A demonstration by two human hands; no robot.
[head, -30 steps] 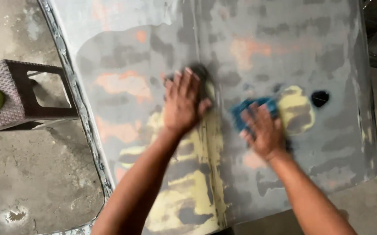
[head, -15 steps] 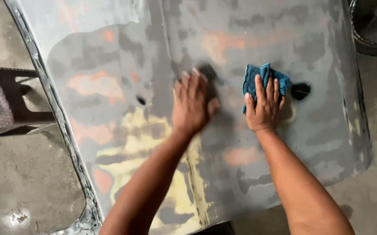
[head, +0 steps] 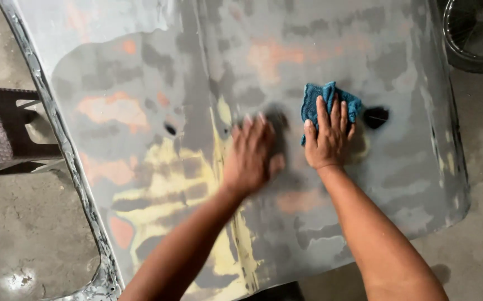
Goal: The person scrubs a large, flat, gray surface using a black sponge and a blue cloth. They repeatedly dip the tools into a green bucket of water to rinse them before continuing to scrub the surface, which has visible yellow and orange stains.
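While the left hand (head: 251,155) presses flat on a dark pad, blurred, mid-panel (head: 141,67), the right hand (head: 326,136) lies spread on the blue cloth (head: 315,100); uneven pressure could gouge the yellow filler (head: 169,173).

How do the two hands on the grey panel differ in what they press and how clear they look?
The right hand presses a blue cloth; the left hand covers something dark that is mostly hidden. The right hand looks sharp, while the left hand is blurred. The right hand lies near a dark hole; the left hand lies beside yellow filler patches. Both rest flat, fingers spread, on the grey panel.
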